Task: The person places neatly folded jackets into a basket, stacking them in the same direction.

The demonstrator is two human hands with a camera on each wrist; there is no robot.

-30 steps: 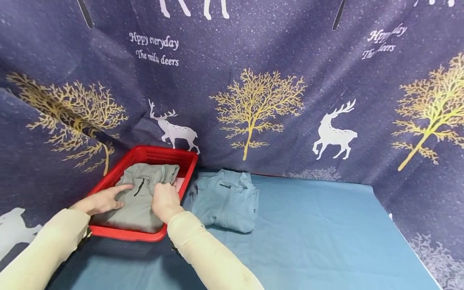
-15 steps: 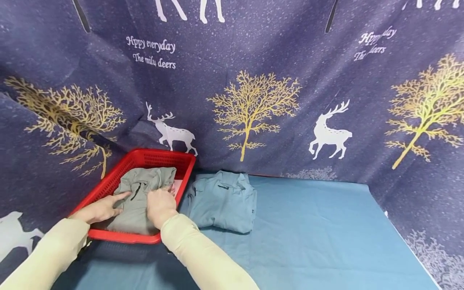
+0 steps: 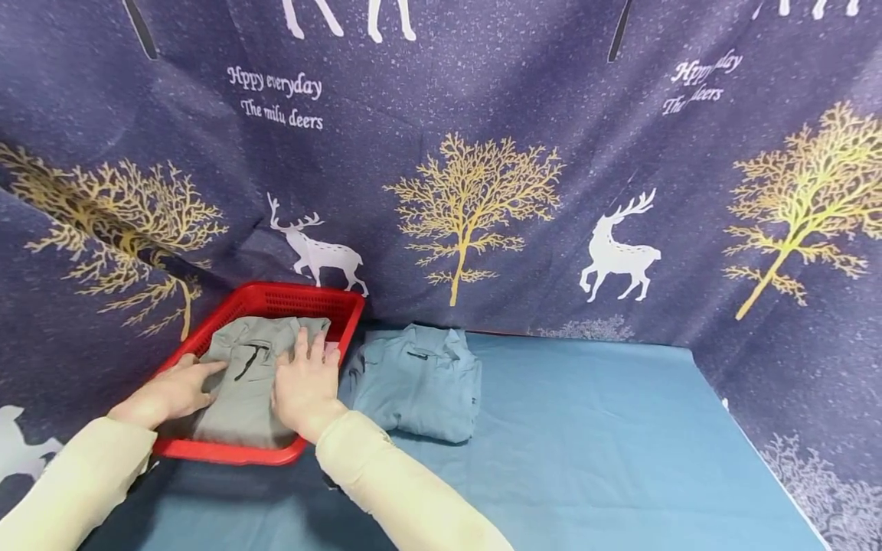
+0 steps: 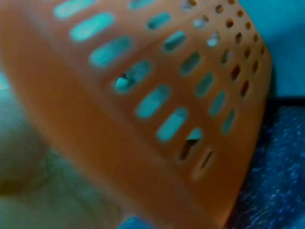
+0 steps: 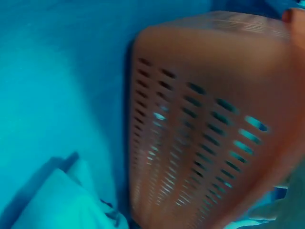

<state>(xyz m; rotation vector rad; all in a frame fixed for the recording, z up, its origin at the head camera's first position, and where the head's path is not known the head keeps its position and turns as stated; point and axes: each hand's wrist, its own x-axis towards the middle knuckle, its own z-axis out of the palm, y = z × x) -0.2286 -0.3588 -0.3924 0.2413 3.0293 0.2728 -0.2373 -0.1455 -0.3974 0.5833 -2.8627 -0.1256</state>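
A folded grey garment (image 3: 241, 405) with a short black zip lies inside a red plastic basket (image 3: 227, 453). On the garment's right part, my right hand (image 3: 308, 385) rests flat with its fingers spread and pointing away. At the left side my left hand (image 3: 172, 389) touches the cloth, thumb and forefinger apart. Both wrist views are mostly filled by the slotted basket wall, which looks orange in the left wrist view (image 4: 143, 114) and in the right wrist view (image 5: 200, 124). The fingers' undersides are hidden.
Right of the basket lies a folded blue-grey garment (image 3: 427, 390), close to its wall. Both stand on a blue cloth-covered table (image 3: 606, 444). Behind hangs a dark blue curtain (image 3: 482, 92) printed with deer and golden trees. Something pale pink (image 3: 332, 348) shows inside the basket's right side.
My right hand has gone from a curled grip on the garment's right side to lying flat with spread fingers. My left hand stays at the left side. The view has shifted slightly.
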